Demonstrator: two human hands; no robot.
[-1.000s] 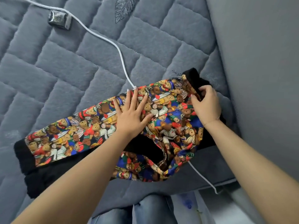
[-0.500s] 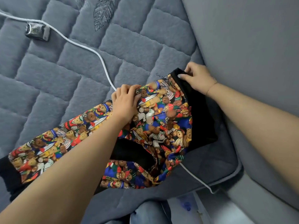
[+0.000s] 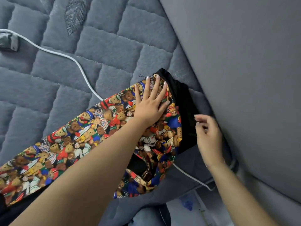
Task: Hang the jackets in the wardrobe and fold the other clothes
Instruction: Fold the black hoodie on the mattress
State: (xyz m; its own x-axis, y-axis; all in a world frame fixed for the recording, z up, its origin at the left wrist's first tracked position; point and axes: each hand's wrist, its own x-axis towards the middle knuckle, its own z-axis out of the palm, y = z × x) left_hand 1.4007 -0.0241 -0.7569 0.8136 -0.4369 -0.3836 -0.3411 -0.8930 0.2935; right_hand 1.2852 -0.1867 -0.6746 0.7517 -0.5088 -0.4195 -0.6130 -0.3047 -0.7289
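– Where does the garment (image 3: 91, 136) lie?
– Flat on the bed (image 3: 97, 51), directly under the left hand (image 3: 150, 105). That hand's fingers (image 3: 147, 86) are straight and spread wide, pressing the printed cloth near its far end, beside the black band (image 3: 184, 111).
– And the right hand (image 3: 209, 137)?
– It hovers just right of the black band, fingers loosely bent and a little apart, holding nothing. It is blurred, so I cannot tell if the tips touch the cloth.
– What is the cloth like?
– Thin and soft, a long strip printed with crowded teddy bears in red, blue, yellow and brown, with black lining showing at a fold below the left wrist.
– The bed?
– Grey plush, quilted in rectangular blocks. A thin white cable (image 3: 65, 56) curves across it and runs under the garment beyond the left fingers.
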